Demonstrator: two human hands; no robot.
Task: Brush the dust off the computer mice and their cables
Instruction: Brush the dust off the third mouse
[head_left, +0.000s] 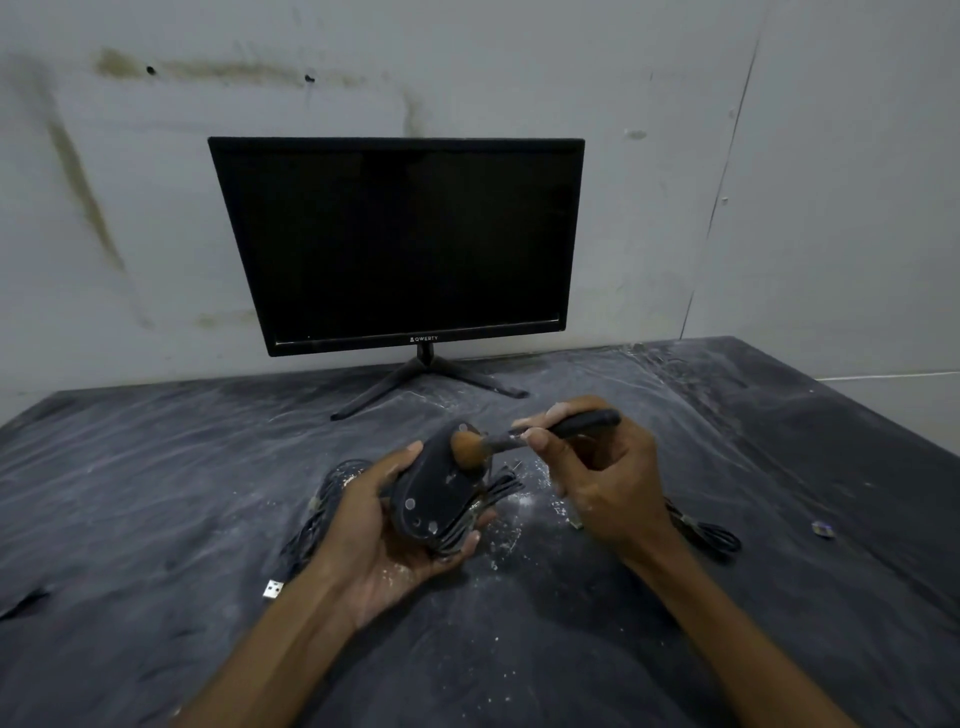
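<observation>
My left hand (382, 525) grips a black computer mouse (434, 488) turned underside up, its bundled cable (480, 506) hanging against my fingers. My right hand (597, 467) pinches a dark-handled brush (561, 428); its brown bristle head (467, 449) touches the mouse's upper end. A second coiled cable (317, 512) lies on the table behind my left hand, ending in a silver USB plug (272, 588). Another black cable (709, 538) lies to the right, partly hidden by my right wrist.
A dark, dusty plastic sheet (779, 467) covers the table, with white specks under my hands. A black monitor (397, 244) on a tripod stand (426, 382) stands at the back against a stained wall. A small shiny object (823, 529) lies at right.
</observation>
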